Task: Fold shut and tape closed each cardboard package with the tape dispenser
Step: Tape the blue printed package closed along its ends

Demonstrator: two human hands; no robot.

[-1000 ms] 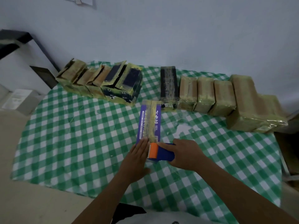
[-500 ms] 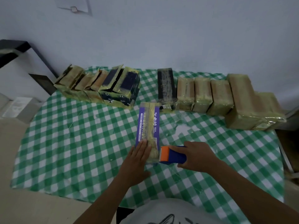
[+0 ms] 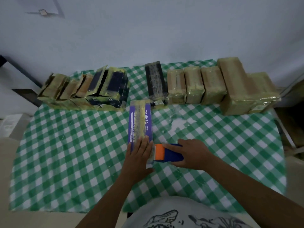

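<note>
A long purple package (image 3: 139, 122) lies lengthwise in the middle of the checked table, with a strip of yellowish tape along its top. My left hand (image 3: 138, 158) lies flat with straight fingers on its near end. My right hand (image 3: 192, 153) grips the blue and orange tape dispenser (image 3: 166, 153), which sits just right of the package's near end, orange head toward the package. A short piece of tape runs from the dispenser's head to the package end.
A row of open-flapped packages (image 3: 82, 89) stands at the back left. A black taped box (image 3: 156, 83) and several tan taped boxes (image 3: 212, 86) line the back right. The green checked tablecloth (image 3: 65, 153) covers the table; the wall is close behind.
The dispenser in my right hand has slid off the package's near end to its right side. My left hand stays pressed on the package's near end.
</note>
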